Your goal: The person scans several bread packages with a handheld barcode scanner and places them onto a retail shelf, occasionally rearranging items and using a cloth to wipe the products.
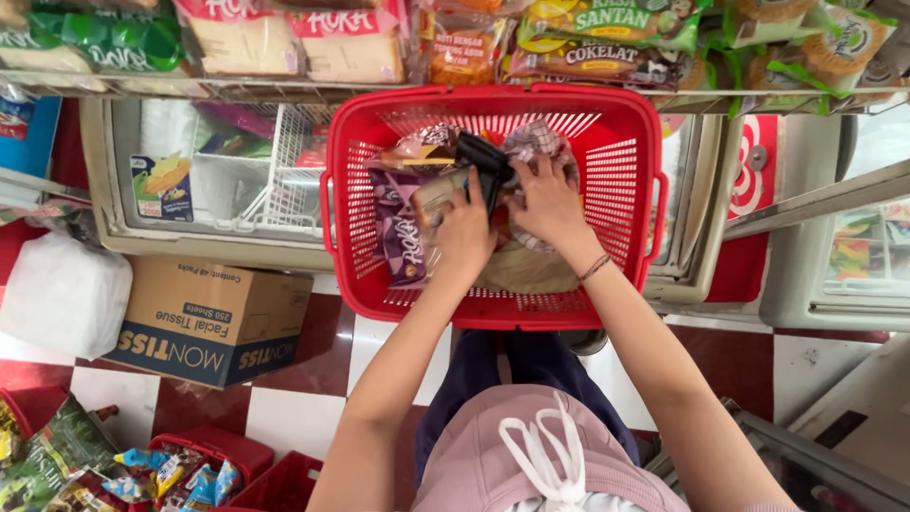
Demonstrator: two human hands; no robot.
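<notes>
**Both hands in the red basket**

Nearest the camera, at the bottom edge: pink hooded top with white drawstrings (pixel 548 455), dark trousers below it, over a red-and-white checked floor (pixel 303 417). Off to the lower left, low red crates (pixel 248 466) stuffed with bright snack packets, and a brown cardboard box with a blue band (pixel 210 322) beside a white plastic sack (pixel 62 294).

Further out, two bare forearms reaching into a red plastic shopping basket (pixel 626 171) resting on the edge of a chest freezer (pixel 161 242). Left hand (pixel 464 232) curled around a small tan packet (pixel 438 194), fingers closed on it. Right hand (pixel 545 199), thin bracelet at the wrist, gripping a black wallet-like pouch (pixel 482 156) at the basket's middle, fingers bent over it. The two hands just beside each other, the pouch and the tan packet touching.

In the basket too: a purple snack packet (pixel 398 232) lying to the left, a checked cloth-like wrapper (pixel 536 140) behind the right hand, a beige bundle (pixel 526 270) beneath the wrists.

Farthest, above the basket: a wire shelf (pixel 284 87) lined with wrapped bread and pastry packets (pixel 351 43).
</notes>
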